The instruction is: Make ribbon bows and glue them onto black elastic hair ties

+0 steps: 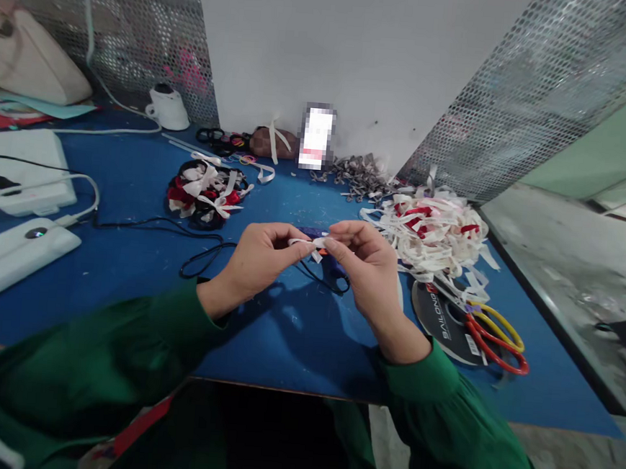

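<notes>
While the left hand point(260, 256) and right hand point(362, 264) pinch its ends, the white ribbon strip point(306, 243) looks light, limp, best gripped at its tips, ribbon pile point(432, 229) at two o'clock.

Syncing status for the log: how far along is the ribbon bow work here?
Done: a small heap of finished bows in white, red and black lies at the far left of the blue table. In hand: the left hand and right hand pinch one white ribbon piece between their fingertips. Left: a large pile of loose ribbon strips at the right, beside the scissors.
</notes>
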Motion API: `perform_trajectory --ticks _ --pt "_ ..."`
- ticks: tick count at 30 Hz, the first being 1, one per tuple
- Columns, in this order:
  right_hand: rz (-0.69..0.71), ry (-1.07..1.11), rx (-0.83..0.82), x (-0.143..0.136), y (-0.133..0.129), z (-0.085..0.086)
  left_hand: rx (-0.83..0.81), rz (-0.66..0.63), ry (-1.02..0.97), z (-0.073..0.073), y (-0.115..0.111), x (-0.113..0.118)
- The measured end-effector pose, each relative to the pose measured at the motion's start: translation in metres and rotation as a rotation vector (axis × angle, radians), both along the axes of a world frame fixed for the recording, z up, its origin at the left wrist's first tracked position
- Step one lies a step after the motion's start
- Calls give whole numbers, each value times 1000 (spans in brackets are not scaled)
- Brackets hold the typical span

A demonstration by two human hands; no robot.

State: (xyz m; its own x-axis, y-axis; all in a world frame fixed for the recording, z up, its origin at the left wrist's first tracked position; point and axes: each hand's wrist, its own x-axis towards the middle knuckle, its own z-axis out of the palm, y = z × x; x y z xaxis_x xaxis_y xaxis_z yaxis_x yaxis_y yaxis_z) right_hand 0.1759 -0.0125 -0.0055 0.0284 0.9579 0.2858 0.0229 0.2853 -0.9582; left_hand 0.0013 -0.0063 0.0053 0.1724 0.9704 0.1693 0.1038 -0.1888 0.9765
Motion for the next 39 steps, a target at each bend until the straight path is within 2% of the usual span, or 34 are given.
perform_trajectory --ticks 8,13,26,29,36,39 --pt "9 -31 3 -2 -1 -1 -29 4 -9 3 -1 0" --pt "5 -25 4 -2 -1 -2 -89 23 -94 3 -1 0" --pt "11 -10 -12 -4 -3 1 -162 5 -173 -2 1 2" --pt "30 18 -47 -4 -3 2 -108 32 -122 -3 2 2" --pt "55 141 -174 -3 1 2 183 132 190 -6 -1 1" --pt "74 154 -206 -2 1 3 247 143 239 -5 -2 1"
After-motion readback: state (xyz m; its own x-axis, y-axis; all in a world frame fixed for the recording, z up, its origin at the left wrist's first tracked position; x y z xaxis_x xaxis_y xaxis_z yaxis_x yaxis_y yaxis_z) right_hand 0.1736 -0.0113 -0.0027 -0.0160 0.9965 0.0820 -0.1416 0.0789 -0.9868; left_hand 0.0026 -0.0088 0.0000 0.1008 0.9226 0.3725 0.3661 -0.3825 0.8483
